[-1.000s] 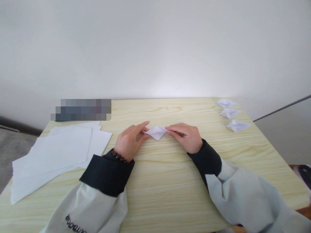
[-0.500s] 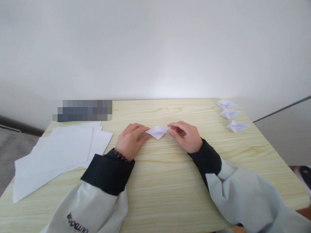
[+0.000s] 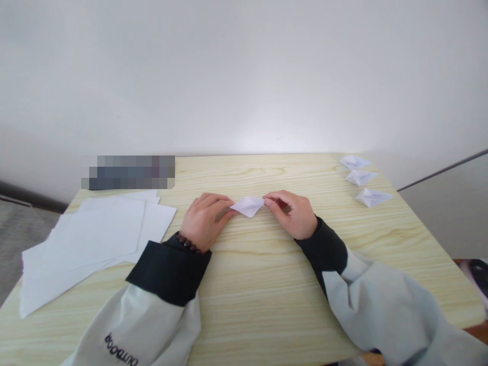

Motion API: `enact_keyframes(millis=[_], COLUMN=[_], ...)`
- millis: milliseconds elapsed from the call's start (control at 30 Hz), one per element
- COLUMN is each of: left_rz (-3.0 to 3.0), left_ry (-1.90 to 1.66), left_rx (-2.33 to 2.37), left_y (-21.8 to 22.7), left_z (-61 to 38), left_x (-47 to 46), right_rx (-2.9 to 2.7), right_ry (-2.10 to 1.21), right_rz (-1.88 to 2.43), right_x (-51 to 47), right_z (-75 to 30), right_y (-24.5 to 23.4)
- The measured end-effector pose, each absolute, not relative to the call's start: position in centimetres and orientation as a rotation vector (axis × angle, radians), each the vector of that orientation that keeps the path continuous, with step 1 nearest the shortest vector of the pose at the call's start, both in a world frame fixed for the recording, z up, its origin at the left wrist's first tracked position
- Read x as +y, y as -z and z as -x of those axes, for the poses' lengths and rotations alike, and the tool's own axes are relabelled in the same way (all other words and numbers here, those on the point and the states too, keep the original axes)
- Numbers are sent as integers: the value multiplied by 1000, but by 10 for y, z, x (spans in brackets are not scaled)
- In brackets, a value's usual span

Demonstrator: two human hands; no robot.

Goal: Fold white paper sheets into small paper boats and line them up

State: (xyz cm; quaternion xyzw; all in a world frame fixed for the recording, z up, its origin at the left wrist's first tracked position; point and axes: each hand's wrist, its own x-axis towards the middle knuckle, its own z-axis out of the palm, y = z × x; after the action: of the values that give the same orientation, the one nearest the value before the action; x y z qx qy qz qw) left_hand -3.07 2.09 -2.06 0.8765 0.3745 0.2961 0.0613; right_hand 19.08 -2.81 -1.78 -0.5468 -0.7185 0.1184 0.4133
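A small folded white paper piece (image 3: 247,206) sits at the middle of the pale wooden table (image 3: 251,284). My left hand (image 3: 204,221) pinches its left tip with curled fingers. My right hand (image 3: 292,213) pinches its right tip, fingers bent. Both wrists rest near the tabletop. A bead bracelet circles my left wrist.
Several loose white paper sheets (image 3: 91,239) lie spread at the table's left. Three folded white paper boats (image 3: 362,178) stand in a row at the far right corner. A blurred dark object (image 3: 129,173) lies at the back left. A white wall rises behind the table.
My left index finger, stretched out a second ago, has curled down onto the paper's left tip. My right fingers have bent into a pinch. The paper piece has barely shifted.
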Motion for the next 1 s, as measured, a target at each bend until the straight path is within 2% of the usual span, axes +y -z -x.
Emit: enact_keyframes(millis=[500, 1000], left_rz=[-2697, -2681], left_ry=[-898, -873], left_rx=[1102, 1172], left_y=[18, 20], left_z=[28, 30], left_x=[17, 18], right_rx=[-1929, -1808], right_ry=[-324, -277], right_rz=[1367, 1392], right_x=[-28, -29], right_z=[-189, -189], right_y=[16, 18])
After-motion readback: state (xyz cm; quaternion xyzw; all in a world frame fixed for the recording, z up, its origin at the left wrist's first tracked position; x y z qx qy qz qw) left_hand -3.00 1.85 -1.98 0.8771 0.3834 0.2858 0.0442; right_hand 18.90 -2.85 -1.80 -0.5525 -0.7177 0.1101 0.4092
